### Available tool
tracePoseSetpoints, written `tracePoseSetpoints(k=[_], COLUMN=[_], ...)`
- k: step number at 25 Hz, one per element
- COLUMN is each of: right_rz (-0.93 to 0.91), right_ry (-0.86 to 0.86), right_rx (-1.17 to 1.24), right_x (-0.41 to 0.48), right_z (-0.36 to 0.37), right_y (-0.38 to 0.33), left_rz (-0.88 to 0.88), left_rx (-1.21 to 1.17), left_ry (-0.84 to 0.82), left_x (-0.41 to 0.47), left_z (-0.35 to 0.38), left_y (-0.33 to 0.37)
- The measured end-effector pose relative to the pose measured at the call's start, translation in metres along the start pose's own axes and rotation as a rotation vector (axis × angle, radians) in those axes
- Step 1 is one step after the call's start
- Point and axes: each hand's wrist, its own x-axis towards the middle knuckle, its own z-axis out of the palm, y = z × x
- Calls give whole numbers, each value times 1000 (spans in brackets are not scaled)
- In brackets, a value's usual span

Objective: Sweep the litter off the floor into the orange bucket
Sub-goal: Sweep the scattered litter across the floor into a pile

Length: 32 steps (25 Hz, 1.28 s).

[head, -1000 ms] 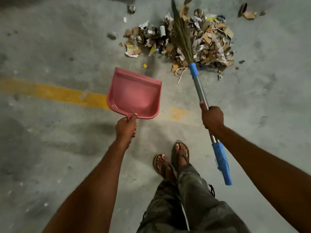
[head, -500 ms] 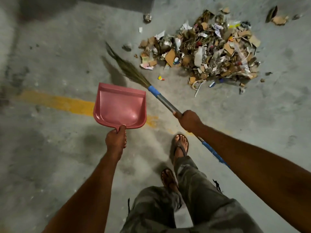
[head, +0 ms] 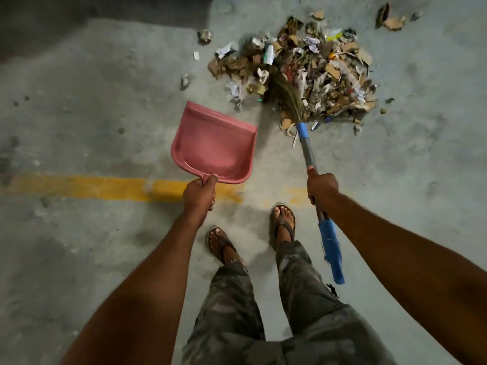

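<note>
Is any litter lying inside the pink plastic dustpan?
No, the pink plastic dustpan, gripped by the left hand, shows a bare inside; the pile of cardboard and paper litter lies on the concrete floor.

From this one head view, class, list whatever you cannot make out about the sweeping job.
Orange bucket: outside the head view's edges; its place is unknown.
Dustpan handle: hidden inside the left hand.
Broom shaft: partly covered by the right hand.
Litter pile: single pieces too small to name; bristles cover some.
Dustpan's lip: touching the floor or lifted, cannot tell from above.
</note>
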Motion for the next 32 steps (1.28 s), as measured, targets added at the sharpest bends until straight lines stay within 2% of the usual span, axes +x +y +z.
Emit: tracePoseSetpoints(k=[5,9,14,20,24,28,32], right_rz=[-35,-74,-149,-282,-151,39,97], right_ry=[115,123,-47,-338,-410,-323,-84], right_rx=[74,106,107,-167,-215,-45,23], right_x=[-64,-104,-131,-119,-88,-75,-85], right_z=[-37,-39,12,129,187,197,181], right_y=[7,-9,-29,-120,-173,-174,-150], left_rz=[99,112,78,-43,-80,-76,-67], left_rx=[60,62,62,92,105,108,158], left_ry=[-87,-110,-42,92,105,76,-9], left_x=[-15,-11,18,87,136,167,168], left_z=[-36,-72,-119,-183,-208,-210,-205], left_y=[44,67,62,33,30,45,74])
